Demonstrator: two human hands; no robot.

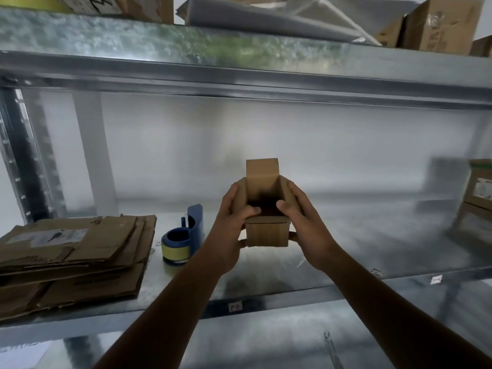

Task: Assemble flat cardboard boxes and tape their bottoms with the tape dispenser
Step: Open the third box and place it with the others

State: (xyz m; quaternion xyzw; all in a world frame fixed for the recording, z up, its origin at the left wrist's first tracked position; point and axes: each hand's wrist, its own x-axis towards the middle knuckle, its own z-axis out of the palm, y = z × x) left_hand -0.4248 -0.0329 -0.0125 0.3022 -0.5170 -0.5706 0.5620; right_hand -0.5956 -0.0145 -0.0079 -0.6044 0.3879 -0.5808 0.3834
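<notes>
Left hand (234,222) and right hand (303,222) grip small cardboard box (266,234) from either side, thumbs over rim, above metal shelf (346,262). Box top open - far flap upright, near flap hanging down; inside dark, contents hard to tell. Blue tape dispenser (183,235) just left of hands. Far left, stack of flat cardboard (72,249) - white label (50,237) on top, print unreadable. Brown carton (479,187) at right edge.

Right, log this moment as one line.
left hand: holds box | right hand: holds box | tape dispenser: on shelf, untouched | flat boxes: stacked
</notes>
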